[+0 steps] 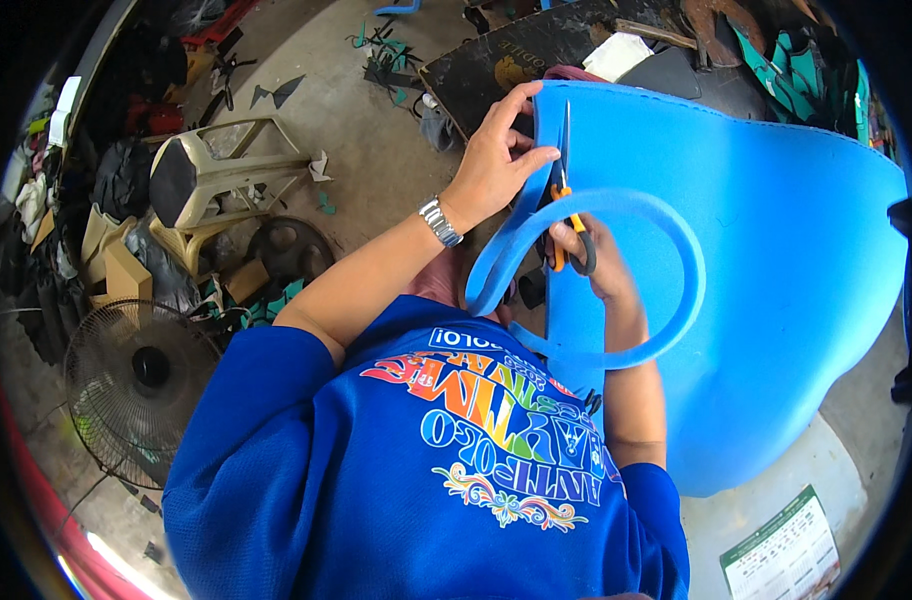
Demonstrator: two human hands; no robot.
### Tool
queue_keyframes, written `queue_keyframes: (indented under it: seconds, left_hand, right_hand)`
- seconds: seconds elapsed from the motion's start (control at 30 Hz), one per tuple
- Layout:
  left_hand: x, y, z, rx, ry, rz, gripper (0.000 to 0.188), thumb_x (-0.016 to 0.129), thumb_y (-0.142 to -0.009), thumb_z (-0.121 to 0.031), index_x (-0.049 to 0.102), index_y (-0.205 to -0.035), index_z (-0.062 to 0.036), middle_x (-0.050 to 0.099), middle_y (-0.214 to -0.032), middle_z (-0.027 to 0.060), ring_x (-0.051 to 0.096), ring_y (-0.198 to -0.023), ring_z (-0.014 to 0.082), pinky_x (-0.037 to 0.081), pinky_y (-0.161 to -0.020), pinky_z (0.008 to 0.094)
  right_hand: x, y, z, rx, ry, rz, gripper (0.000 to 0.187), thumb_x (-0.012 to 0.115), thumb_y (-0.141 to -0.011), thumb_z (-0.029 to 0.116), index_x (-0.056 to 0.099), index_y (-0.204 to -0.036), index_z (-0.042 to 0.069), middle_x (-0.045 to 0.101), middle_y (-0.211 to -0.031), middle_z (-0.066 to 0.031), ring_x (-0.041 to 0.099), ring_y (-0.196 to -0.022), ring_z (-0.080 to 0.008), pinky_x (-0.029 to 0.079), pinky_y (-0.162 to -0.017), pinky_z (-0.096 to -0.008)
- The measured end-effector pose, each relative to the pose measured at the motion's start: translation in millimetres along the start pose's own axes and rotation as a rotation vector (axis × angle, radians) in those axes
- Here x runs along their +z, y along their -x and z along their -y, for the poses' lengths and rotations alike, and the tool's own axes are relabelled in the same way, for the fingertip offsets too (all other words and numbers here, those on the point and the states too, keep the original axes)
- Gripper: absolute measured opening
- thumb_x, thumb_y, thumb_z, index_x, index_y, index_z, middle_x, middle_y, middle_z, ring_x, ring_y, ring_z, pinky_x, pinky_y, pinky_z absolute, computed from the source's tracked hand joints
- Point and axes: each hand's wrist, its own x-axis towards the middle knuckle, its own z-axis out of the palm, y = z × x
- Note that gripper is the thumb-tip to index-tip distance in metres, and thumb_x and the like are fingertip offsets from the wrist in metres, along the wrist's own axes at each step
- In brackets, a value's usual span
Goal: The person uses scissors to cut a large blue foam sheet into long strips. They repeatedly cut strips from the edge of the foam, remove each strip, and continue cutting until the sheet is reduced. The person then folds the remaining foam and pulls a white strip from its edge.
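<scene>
A large, bendy blue foam sheet (766,270) spreads up and to the right in front of me. My left hand (491,165) grips its upper left corner, with the thumb on the near face and the fingers at the edge. In my right hand (604,262) are scissors (575,225) with orange and black handles. Their blades point away from me along the sheet's left edge, close to my left thumb. A narrow blue foam strip (694,265) curls in a loop over my right wrist and the scissors' handles; where it joins the sheet is hard to make out.
A dark table (476,75) stands at the far side, with green and black scraps (791,80) at its right. To the left are a beige stool (231,170), a fan (141,370) and piled scraps. A printed calendar sheet (784,550) lies at the lower right.
</scene>
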Motion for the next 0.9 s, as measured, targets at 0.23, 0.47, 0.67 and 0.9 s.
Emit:
queue_keyframes:
  seconds: [0.23,0.47,0.67,0.9]
  left_hand:
    - [2,6,-9,0.030,-0.037,0.035,0.076,0.072,-0.085,0.001,0.035,-0.150,-0.0112,0.053,-0.125,0.0107,0.069,-0.088,0.0135,0.057,-0.077,0.0258]
    - [1,6,-6,0.090,-0.060,0.046,0.078,0.074,-0.085,-0.001,0.036,-0.152,-0.0137,0.051,-0.123,0.0109,0.070,-0.085,0.0130,0.056,-0.075,0.0247]
    - [-2,12,2,-0.012,0.072,0.048,0.088,0.074,-0.084,-0.001,0.022,-0.154,-0.0095,0.057,-0.119,0.0129,0.066,-0.093,0.0149,0.055,-0.081,0.0291]
    - [-62,19,-6,-0.358,0.237,0.184,0.044,0.076,-0.087,-0.023,0.065,-0.122,0.0020,0.069,-0.109,0.0070,0.062,-0.096,0.0115,0.051,-0.087,0.0300]
  right_hand:
    - [-1,-15,30,0.047,0.162,0.008,0.079,0.076,-0.082,0.051,0.052,-0.135,-0.002,0.065,-0.097,-0.0125,0.061,-0.085,-0.0166,0.047,-0.066,-0.0269]
    - [14,-8,23,-0.055,0.074,-0.136,0.062,0.080,-0.082,0.041,0.060,-0.121,-0.004,0.061,-0.074,-0.0049,0.055,-0.059,-0.0110,0.039,-0.047,-0.0254]
    - [16,-1,16,-0.012,-0.017,-0.167,0.037,0.085,-0.078,0.030,0.066,-0.090,0.000,0.055,-0.057,-0.0014,0.048,-0.043,-0.0072,0.033,-0.038,-0.0222]
    - [19,11,9,-0.010,0.053,-0.207,0.035,0.085,-0.077,0.028,0.058,-0.078,0.005,0.054,-0.056,-0.0006,0.050,-0.044,-0.0067,0.036,-0.039,-0.0227]
